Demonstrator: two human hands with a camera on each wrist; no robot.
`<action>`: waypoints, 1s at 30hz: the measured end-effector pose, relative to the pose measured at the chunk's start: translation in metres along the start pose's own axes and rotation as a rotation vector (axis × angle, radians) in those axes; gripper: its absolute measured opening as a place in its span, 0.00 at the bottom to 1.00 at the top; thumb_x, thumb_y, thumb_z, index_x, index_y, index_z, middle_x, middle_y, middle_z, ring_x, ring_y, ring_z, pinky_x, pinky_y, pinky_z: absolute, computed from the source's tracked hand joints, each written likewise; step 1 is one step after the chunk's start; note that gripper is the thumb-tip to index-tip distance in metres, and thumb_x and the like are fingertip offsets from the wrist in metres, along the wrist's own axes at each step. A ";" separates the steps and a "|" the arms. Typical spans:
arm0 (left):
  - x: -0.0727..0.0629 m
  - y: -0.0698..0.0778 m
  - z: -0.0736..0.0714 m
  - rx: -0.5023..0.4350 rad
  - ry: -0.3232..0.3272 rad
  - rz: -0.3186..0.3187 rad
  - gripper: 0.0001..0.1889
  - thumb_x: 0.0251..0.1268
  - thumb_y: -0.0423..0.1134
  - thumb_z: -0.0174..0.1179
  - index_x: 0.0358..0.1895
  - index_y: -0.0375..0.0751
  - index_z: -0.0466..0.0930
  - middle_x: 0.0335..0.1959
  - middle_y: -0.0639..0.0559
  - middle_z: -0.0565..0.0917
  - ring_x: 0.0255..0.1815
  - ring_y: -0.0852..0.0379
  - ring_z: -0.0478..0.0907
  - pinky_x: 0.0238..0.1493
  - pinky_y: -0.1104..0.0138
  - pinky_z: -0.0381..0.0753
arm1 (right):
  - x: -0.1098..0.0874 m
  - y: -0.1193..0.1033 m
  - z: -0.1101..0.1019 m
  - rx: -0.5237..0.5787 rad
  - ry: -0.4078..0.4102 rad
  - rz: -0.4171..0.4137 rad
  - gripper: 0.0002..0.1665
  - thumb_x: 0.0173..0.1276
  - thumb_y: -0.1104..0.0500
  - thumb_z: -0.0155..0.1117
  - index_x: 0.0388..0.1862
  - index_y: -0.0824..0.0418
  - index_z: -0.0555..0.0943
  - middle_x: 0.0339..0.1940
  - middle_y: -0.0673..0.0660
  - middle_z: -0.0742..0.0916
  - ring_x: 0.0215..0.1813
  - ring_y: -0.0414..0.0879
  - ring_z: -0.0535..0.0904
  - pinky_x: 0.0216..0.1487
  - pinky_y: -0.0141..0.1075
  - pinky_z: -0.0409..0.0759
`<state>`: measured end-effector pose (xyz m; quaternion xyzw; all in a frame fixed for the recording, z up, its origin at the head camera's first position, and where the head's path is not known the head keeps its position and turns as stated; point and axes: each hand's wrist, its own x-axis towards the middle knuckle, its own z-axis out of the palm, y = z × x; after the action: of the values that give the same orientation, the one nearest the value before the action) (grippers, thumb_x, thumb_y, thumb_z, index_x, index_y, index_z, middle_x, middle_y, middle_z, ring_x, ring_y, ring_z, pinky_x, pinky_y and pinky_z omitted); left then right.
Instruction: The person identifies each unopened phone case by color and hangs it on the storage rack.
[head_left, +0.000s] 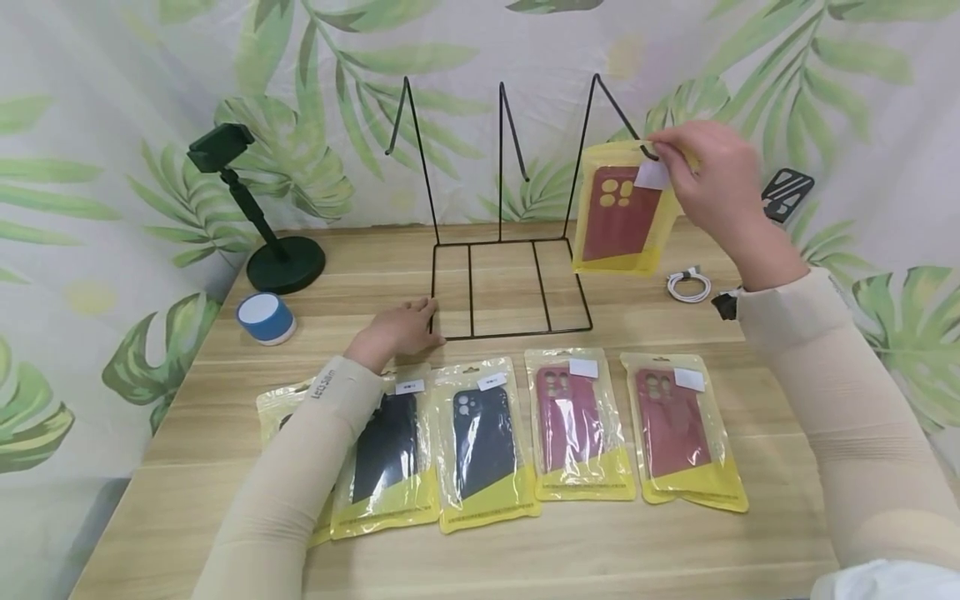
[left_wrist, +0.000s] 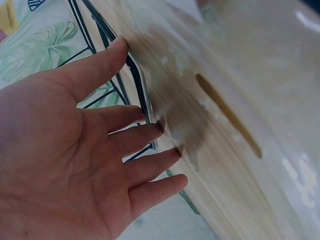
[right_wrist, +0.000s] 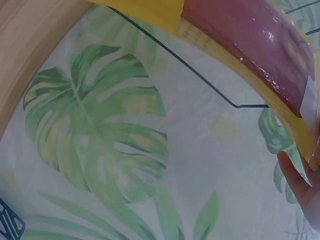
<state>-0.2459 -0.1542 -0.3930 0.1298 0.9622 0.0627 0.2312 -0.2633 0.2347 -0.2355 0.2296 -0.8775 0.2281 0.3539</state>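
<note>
My right hand (head_left: 712, 179) pinches the top edge of a yellow-edged clear pouch with a dark red phone case (head_left: 618, 221) inside. The pouch's top overlaps the bent tip of the right prong of a black wire display rack (head_left: 517, 335). In the right wrist view, the cased pouch (right_wrist: 245, 37) slants across the top right, with the thumb side of that hand (right_wrist: 307, 195) below it. My left hand (head_left: 397, 327) touches the front left corner of the rack's base. Its fingers are extended, thumb tip against the wire in the left wrist view (left_wrist: 75, 145).
Several pouched phone cases lie along the front, two red (head_left: 570, 417) (head_left: 675, 425) and others dark (head_left: 483, 433). At left are a dark green phone stand (head_left: 285, 265) and a blue round speaker-like object (head_left: 266, 318). A coiled white cable (head_left: 688, 285) lies at right.
</note>
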 end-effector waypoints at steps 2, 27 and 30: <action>0.000 -0.001 0.000 0.000 -0.002 0.000 0.41 0.76 0.53 0.50 0.80 0.39 0.42 0.81 0.39 0.45 0.81 0.34 0.45 0.78 0.41 0.49 | 0.006 0.002 0.004 -0.015 -0.033 0.032 0.16 0.77 0.57 0.55 0.50 0.65 0.86 0.46 0.64 0.89 0.49 0.60 0.82 0.51 0.52 0.76; -0.005 0.010 0.002 0.007 -0.009 -0.012 0.40 0.76 0.53 0.50 0.80 0.39 0.43 0.81 0.39 0.47 0.81 0.35 0.46 0.78 0.42 0.50 | 0.080 0.026 0.048 -0.164 -0.287 0.349 0.26 0.81 0.47 0.43 0.63 0.60 0.79 0.63 0.62 0.83 0.64 0.62 0.76 0.63 0.58 0.71; -0.004 0.012 0.002 0.013 -0.005 -0.010 0.40 0.76 0.53 0.50 0.80 0.39 0.44 0.81 0.40 0.48 0.81 0.35 0.46 0.78 0.43 0.51 | 0.081 0.027 0.050 -0.155 -0.280 0.376 0.27 0.81 0.47 0.42 0.64 0.59 0.78 0.63 0.62 0.83 0.64 0.62 0.76 0.64 0.57 0.71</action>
<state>-0.2390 -0.1442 -0.3910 0.1267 0.9627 0.0547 0.2329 -0.3563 0.2088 -0.2153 0.0637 -0.9602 0.1877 0.1969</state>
